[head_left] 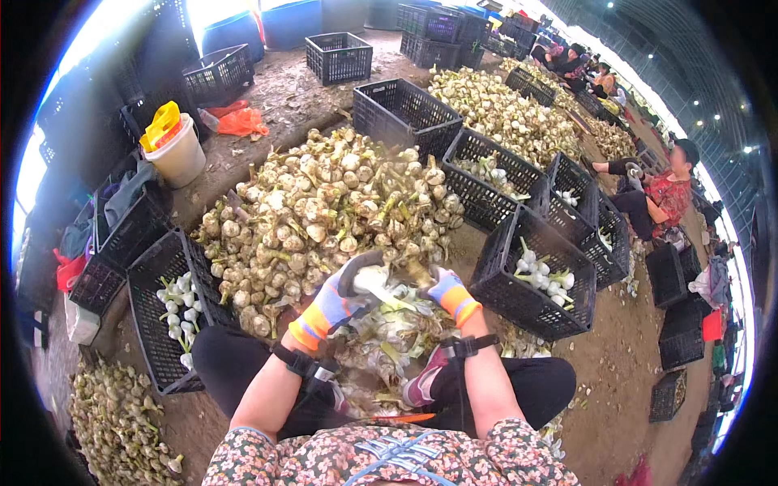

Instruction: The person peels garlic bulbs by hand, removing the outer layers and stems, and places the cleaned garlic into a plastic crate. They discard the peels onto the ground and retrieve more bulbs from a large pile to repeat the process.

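Observation:
Both my hands wear grey-dark, blue and orange work gloves and meet above my lap. My left hand (334,301) is closed around a garlic bulb (374,280), whose white, partly bared side faces up with pale peel hanging below it. Just right of the bulb is my right hand (450,295), its brownish fingertips smeared by motion, so I cannot tell what they grip. Loose garlic skins (377,344) cover the ground between my shoes. A big heap of unpeeled garlic (324,202) lies directly ahead, reaching close to my hands.
A black crate (150,324) with clean white bulbs stands at my left; another crate (494,283) with white bulbs is at my right. More crates (381,93) line the heap's far side. A white bucket (180,162) stands far left. A seated person (668,194) works at right.

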{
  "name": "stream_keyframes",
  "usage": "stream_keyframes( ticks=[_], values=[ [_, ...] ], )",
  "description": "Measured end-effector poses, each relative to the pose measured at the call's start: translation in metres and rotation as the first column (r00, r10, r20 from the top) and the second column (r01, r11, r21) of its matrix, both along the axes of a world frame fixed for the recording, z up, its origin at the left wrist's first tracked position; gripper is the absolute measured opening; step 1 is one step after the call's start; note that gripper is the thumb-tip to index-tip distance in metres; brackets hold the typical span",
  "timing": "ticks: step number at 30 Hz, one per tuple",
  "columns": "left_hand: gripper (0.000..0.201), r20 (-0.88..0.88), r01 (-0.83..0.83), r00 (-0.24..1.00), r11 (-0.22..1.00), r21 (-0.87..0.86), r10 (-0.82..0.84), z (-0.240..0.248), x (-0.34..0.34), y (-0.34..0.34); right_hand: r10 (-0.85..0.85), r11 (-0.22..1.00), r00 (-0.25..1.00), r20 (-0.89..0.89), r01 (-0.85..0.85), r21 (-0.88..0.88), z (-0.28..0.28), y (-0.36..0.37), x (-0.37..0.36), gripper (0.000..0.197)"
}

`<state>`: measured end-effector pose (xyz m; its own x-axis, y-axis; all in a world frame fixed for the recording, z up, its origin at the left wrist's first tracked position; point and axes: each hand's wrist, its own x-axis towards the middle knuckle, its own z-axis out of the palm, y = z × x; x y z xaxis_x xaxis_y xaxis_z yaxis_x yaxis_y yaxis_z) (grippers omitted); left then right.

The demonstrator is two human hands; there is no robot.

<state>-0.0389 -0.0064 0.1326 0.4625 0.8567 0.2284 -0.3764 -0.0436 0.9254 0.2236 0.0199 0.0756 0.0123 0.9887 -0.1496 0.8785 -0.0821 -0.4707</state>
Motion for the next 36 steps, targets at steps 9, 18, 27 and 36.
stream_keyframes(
  ticks=[9,18,27,36],
  values=[
    [0.087,-0.362,-0.209,0.869,0.914,0.347,0.336,-0.013,0.007,-0.003,0.469,0.866,0.873,-0.134,-0.425,0.262,0.116,-0.032,-0.079,0.027],
    [0.070,-0.237,-0.428,0.853,0.882,0.196,0.466,-0.029,0.003,0.005,0.301,0.941,0.764,-0.571,-0.139,0.310,0.068,-0.022,-0.081,0.016],
    [0.059,-0.380,-0.312,0.779,0.834,0.455,0.499,-0.008,0.002,-0.008,0.361,0.916,0.878,-0.313,-0.272,0.294,0.092,-0.028,-0.091,0.027],
    [0.045,-0.275,-0.481,0.735,0.763,0.432,0.620,-0.041,-0.011,0.006,0.116,0.989,0.569,-0.814,0.014,0.151,0.056,-0.020,-0.101,0.024]
  ],
)
